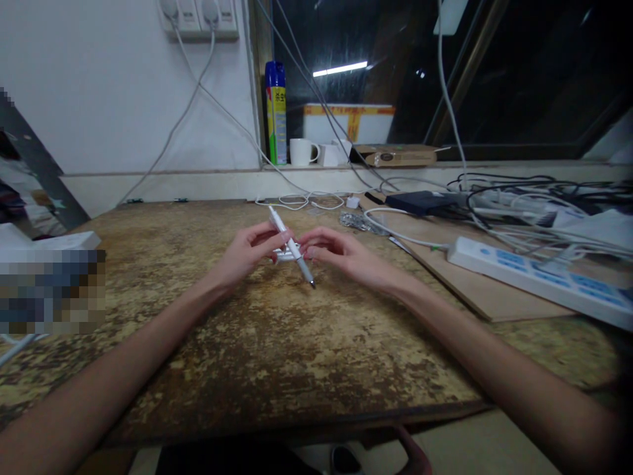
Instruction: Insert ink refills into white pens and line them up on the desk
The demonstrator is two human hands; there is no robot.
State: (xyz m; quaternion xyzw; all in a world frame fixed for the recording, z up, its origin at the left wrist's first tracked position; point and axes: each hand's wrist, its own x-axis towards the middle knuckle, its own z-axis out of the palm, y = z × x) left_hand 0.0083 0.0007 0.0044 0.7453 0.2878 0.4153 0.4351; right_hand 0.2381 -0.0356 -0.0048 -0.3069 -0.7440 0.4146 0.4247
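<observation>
Over the middle of the worn wooden table, my left hand (254,247) is closed on a white pen (289,243) with a grey grip. The pen slants, its dark tip pointing down toward me and to the right. Behind it are several thin silvery-white rods (281,254), perhaps more pens, lying crosswise between both hands. My right hand (334,249) has its fingers curled and pinched at the right end of these rods, close beside the pen. Its fingertips are partly hidden, so the exact hold is hard to make out.
A white power strip (539,277) lies on a brown board (475,290) at the right, with tangled cables and a dark box (420,203) behind. Crumpled clear plastic (361,223) is near the board. A spray can (277,115) and white mug (302,152) stand on the windowsill.
</observation>
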